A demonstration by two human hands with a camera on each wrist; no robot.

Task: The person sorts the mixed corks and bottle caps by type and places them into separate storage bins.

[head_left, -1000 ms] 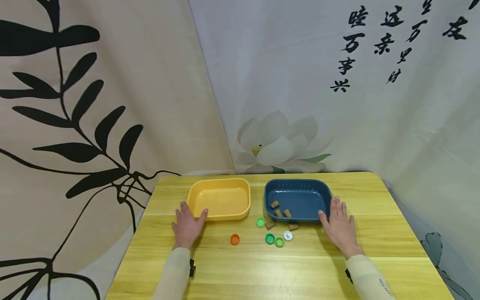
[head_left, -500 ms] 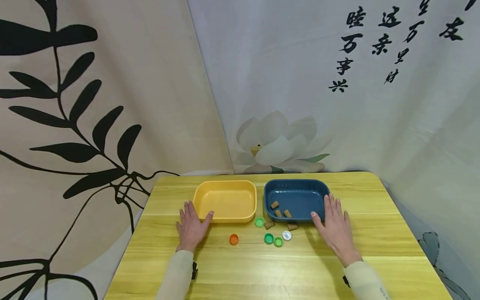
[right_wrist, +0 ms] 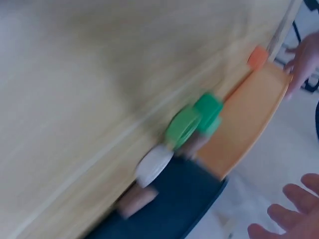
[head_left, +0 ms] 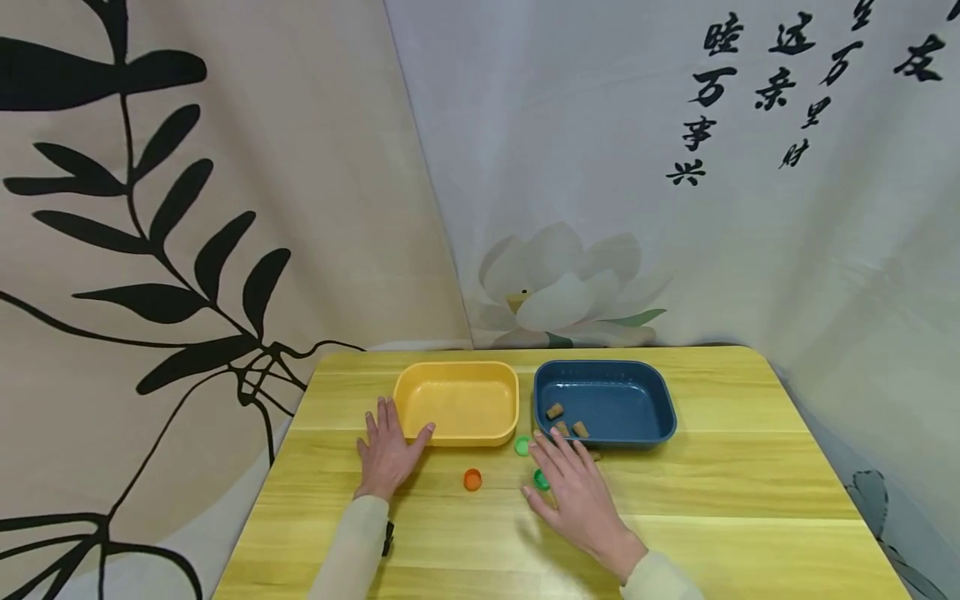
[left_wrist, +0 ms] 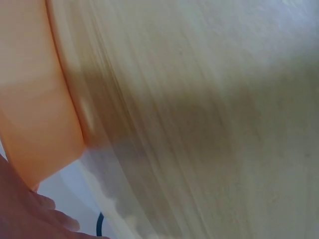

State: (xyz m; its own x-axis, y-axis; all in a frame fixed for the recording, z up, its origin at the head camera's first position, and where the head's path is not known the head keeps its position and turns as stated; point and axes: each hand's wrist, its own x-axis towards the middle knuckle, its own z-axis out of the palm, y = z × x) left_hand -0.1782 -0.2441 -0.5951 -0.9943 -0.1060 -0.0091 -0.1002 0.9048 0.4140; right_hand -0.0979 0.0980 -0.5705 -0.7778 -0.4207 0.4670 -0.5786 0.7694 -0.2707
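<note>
My left hand lies at the near left corner of the yellow tray, fingers extended along its side. To the right, my right hand hovers over several bottle caps and loose corks with fingers spread and nothing held. A green cap peeks out beside its fingers, and a lighter green cap lies by the tray gap. The right hand hides a white cap and another green cap from the head view; the right wrist view shows them, blurred. An orange cap sits between the hands.
Beside the yellow tray stands a blue tray with a few corks in its left part. A narrow gap parts the trays. Behind the wooden table hangs a printed cloth.
The yellow tray has slid right toward the blue one, with my left hand following. My right hand has left the blue tray's right side and swung left over the caps.
</note>
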